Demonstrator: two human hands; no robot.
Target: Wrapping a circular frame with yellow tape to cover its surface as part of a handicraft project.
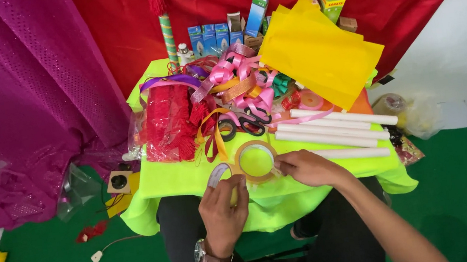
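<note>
Tape-pulling step: right hand (306,168) grips the tape roll (256,161); left hand (222,207), at seven o'clock, pinches the strip (218,175); cutting likely needs the scissors (245,124).

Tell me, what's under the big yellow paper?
The yellow paper lies over some small boxes, ribbons and white tubes. Their ends stick out. Whatever sits under its middle is hidden.

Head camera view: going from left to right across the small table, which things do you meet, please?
Red tassel bundle → roll of clear tape → white paper tubes → yellow sheets at the back right.
</note>
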